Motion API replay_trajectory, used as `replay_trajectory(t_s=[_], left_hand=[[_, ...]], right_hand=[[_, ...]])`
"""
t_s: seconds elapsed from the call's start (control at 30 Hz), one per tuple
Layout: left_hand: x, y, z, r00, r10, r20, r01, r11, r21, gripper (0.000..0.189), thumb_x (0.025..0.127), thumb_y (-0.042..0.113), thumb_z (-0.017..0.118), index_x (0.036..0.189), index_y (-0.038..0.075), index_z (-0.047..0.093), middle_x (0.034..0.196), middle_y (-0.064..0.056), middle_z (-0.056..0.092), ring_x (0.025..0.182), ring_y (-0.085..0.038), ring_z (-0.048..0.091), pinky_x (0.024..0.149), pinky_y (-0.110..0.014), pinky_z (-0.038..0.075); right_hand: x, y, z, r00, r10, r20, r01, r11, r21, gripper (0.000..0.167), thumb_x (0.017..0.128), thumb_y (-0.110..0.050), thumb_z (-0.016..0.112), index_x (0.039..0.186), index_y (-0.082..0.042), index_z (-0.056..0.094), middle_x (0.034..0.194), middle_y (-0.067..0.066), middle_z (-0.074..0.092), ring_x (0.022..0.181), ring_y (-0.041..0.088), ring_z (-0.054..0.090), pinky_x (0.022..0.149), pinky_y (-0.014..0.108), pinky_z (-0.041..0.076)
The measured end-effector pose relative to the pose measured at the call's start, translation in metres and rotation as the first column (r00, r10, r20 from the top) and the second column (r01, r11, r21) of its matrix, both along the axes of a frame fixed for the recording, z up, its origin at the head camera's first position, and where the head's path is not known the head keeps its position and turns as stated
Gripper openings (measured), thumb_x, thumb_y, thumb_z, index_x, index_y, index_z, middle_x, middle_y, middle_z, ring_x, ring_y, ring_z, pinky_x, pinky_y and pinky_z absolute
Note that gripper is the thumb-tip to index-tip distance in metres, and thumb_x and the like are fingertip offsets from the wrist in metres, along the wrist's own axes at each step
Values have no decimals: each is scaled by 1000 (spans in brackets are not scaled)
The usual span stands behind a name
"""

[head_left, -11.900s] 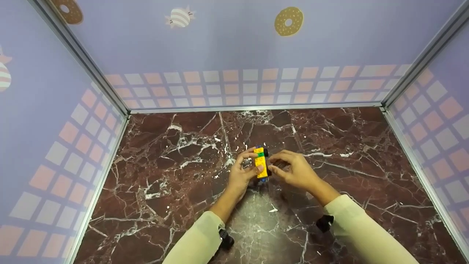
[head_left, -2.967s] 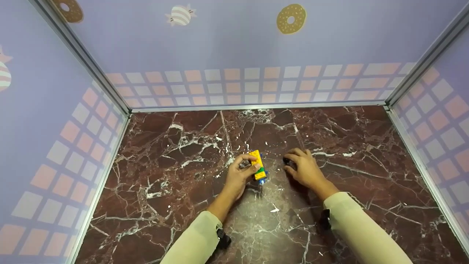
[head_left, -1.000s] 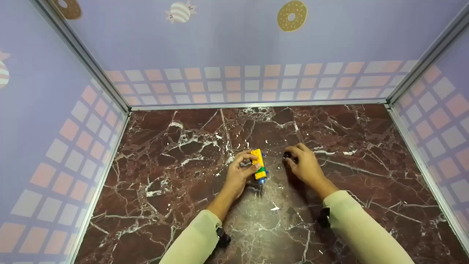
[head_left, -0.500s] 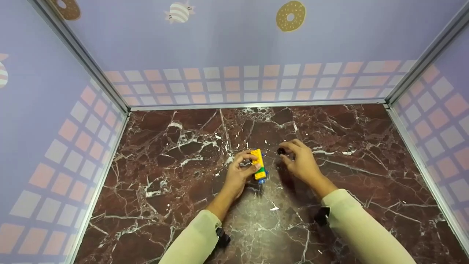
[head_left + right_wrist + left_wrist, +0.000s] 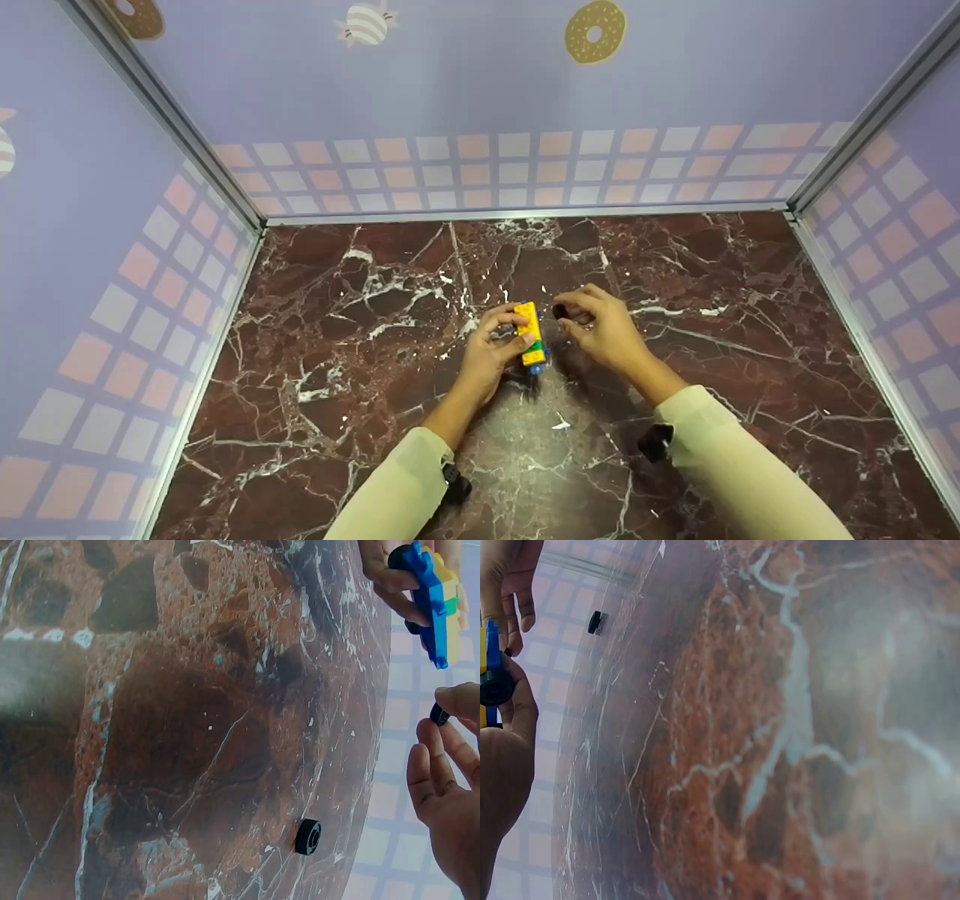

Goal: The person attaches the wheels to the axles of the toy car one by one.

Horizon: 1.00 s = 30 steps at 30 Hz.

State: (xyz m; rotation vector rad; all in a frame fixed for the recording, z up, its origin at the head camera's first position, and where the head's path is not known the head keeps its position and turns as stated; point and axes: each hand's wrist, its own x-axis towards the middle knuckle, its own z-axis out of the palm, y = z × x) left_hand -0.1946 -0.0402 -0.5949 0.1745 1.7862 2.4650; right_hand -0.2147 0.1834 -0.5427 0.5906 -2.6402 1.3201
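Observation:
My left hand [image 5: 487,352] grips a toy brick car [image 5: 529,322] with a yellow top, a green band and a blue base. In the left wrist view a black wheel [image 5: 495,687] sits on the car's side by my fingers. The car's right side shows bare blue axle ends in the head view. Between thumb and fingertips, my right hand [image 5: 607,330] pinches a loose black wheel [image 5: 559,311], just right of the car and apart from it. The right wrist view shows that pinched wheel [image 5: 439,715] below the car's blue base [image 5: 429,607].
Another black wheel [image 5: 308,837] stands on the dark red marbled tabletop [image 5: 360,420]; in the head view it does not show. Lilac panels with pink and white squares [image 5: 514,169] enclose the back and both sides.
Since the oldest frame the car has been turned end for end in my left hand. My right hand has lifted a wheel from the table and carried it left toward the car.

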Motion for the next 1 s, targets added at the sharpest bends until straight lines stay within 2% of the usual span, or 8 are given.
replay_trajectory(t_s=[0.2,0.53,1.0], left_hand=[[-1,1,0,1000,-11,-17,11,1000,-6,35,94,-6,80,123,-18,64,161,-23,47,124,-28,67,93,-31,69],[0,2,4,999,-22,-28,20,999,-50,33,95,-4,81,123,-15,66,162,-19,48,121,-31,68,93,-35,70],[1,2,3,996,-54,-71,50,997,-53,32,97,-6,79,124,-16,65,163,-24,45,113,-28,73,91,-30,69]], right_hand=[[0,-3,3,999,30,37,-28,998,-49,31,94,5,84,124,4,78,116,18,73,99,33,79,86,38,71],[-1,-8,5,997,73,26,-71,994,-88,34,93,6,83,126,6,76,117,20,74,100,37,80,89,39,71],[-1,-10,5,996,63,70,-57,995,-85,33,95,5,82,127,7,76,119,19,74,104,36,81,91,34,71]])
